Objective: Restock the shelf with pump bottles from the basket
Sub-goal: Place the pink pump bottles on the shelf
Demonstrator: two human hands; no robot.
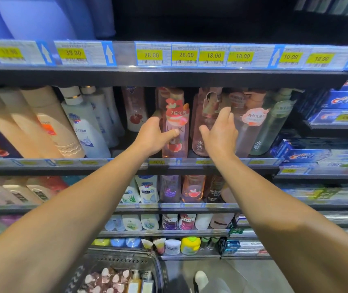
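Store aisle, dark metal shelving w/ several tiers; price strip (185,55) of yellow tags (28.00, 18.00, 10.00 etc.) fixed along the upper shelf edge. Middle shelf (126,166), approx. eye level, is stocked w/ upright bottles: cream and white ones at left, pink and pale green translucent ones at centre-right.

Item 1: tall translucent pink pump bottle (176,125), LUX label, fruit graphic, stood upright at the shelf front, centre. It is held by the left hand (154,136): thumb seen across the label, fingers curled round the bottle's left side. Grip: holding the bottle.

Item 2: right hand (219,134), raised just right of that bottle, fingers spread and relaxed; grip wide, nothing enclosed. It is placed in front of a second pink translucent bottle (202,123) w/ a figure on the label; contact cannot be told.

Item 3: grey plastic shopping basket (97,261), bottom left, below the arms, holding further pump bottles (136,280) and small pink-topped packs.

Misc.: blue Crest toothpaste boxes (342,100) stacked on the shelves at right; lower tiers filled w/ smaller bottles and jars.
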